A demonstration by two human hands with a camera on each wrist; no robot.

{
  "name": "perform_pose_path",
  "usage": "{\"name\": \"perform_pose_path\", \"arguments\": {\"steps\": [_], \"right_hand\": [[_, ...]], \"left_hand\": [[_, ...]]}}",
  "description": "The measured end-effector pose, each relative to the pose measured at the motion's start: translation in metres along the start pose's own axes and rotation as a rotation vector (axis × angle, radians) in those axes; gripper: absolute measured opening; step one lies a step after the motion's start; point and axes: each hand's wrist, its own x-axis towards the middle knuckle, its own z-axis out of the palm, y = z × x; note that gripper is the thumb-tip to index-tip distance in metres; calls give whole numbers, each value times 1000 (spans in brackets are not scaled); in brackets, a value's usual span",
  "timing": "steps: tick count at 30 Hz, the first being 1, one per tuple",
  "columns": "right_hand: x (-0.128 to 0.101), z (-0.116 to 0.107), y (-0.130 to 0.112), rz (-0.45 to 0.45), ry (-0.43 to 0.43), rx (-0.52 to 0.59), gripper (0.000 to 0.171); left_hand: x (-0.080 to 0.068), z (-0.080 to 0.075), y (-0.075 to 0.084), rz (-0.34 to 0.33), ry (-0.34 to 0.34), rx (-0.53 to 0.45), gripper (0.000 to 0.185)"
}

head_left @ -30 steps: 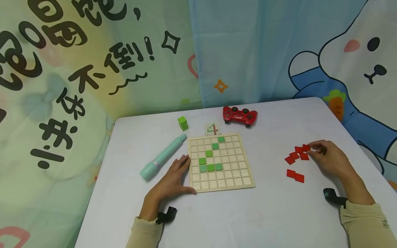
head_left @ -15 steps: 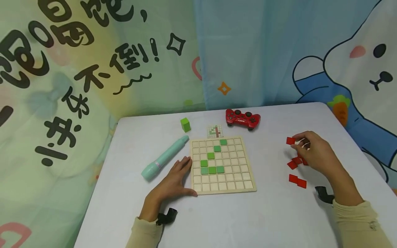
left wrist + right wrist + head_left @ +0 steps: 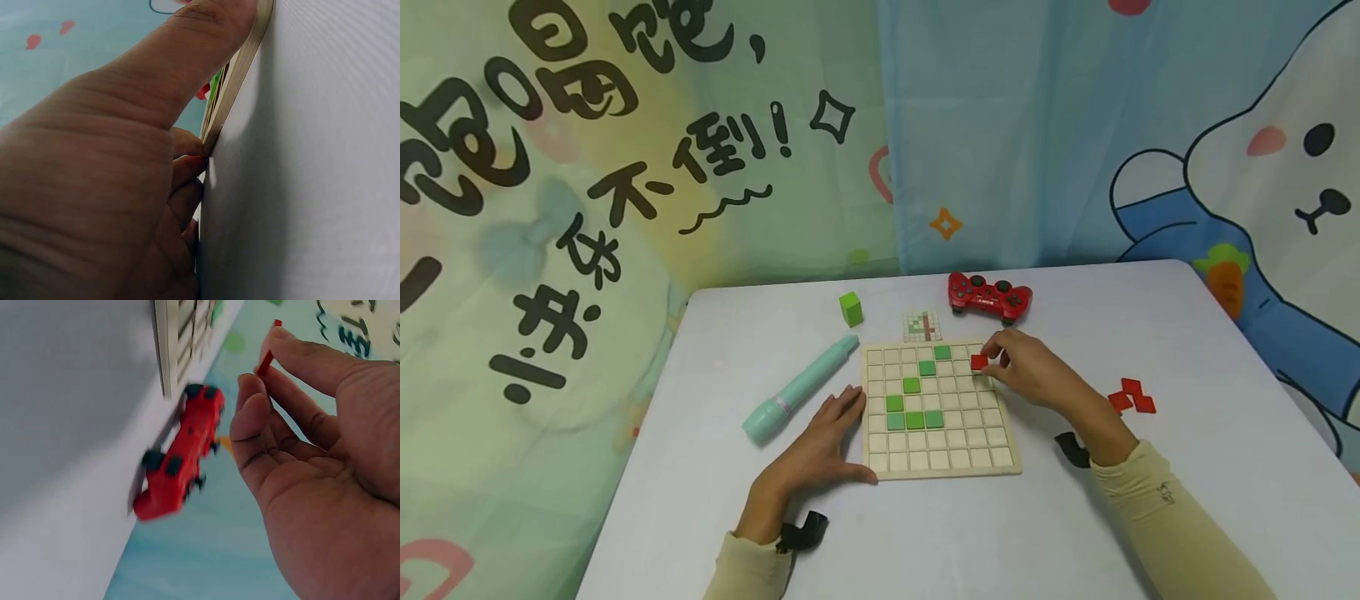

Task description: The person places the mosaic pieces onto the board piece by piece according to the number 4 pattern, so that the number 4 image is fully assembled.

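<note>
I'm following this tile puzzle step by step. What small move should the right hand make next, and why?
Probably lower the red tile into the cell beneath it. The right hand pinches it just above the wooden grid board, near the right side of the upper rows, while the left hand steadies the board's left edge.

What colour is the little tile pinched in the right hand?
Red. The tile shows best in the head view, held over the wooden grid board.
</note>
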Motion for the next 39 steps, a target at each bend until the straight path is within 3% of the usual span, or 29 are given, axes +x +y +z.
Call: {"name": "perform_pose_path", "arguments": {"steps": [6,15,22,39], "right_hand": [[27,22,-4,-59,-73,-11,22],[44,33,-9,-124,-80,-34,23],[47,35,-15,-125,-100,-3,24],[44,40,-13,-164,-94,-85,10]], "left_hand": [[0,1,2,7,3,1,128],[1,1,1,11,7,25,130],[0,-1,2,15,16,7,129],[-1,1,2,3,0,25,128]]}}
